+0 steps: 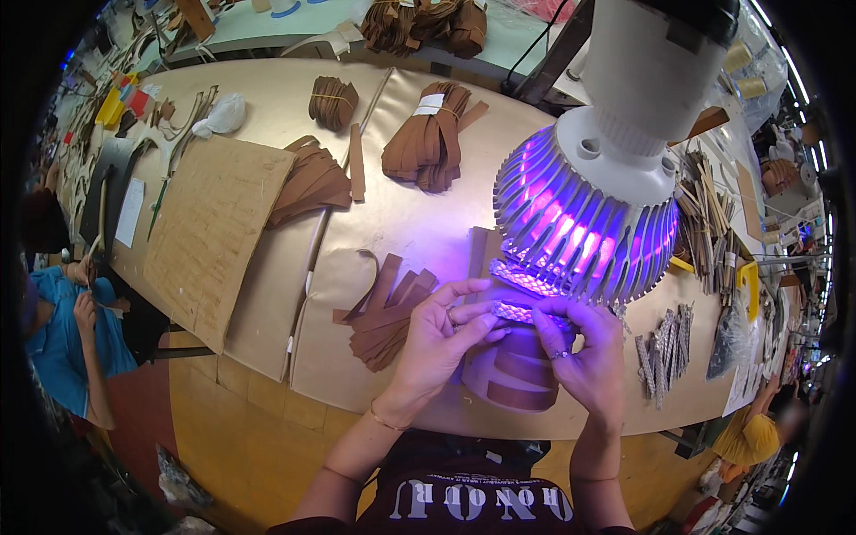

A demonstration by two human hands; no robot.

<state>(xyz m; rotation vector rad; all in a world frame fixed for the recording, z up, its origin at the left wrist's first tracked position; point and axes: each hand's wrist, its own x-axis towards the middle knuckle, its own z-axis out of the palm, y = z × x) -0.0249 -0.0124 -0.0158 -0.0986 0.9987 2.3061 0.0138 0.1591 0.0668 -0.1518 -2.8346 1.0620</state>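
Under the glowing purple lamp [584,214], a short braided strip [513,311] is stretched level between my two hands. My left hand [437,334] pinches its left end between thumb and fingers. At the other end, my right hand [588,343] has thumb and fingertips closed on the strip. Just beyond it, right below the lamp's rim, lies another braided strip [526,278]. Beneath my hands stands a rounded form [526,399] with brown strips on it, partly hidden by my fingers. Loose brown strips [390,325] fan out beside my left hand.
Bundled brown strips [432,138] lie farther back, with more beside a tan board [214,232] at left. Silvery braided strips [664,352] rest to the right. The lamp hangs low close to my hands. People [67,325] work at the far left and right [753,432].
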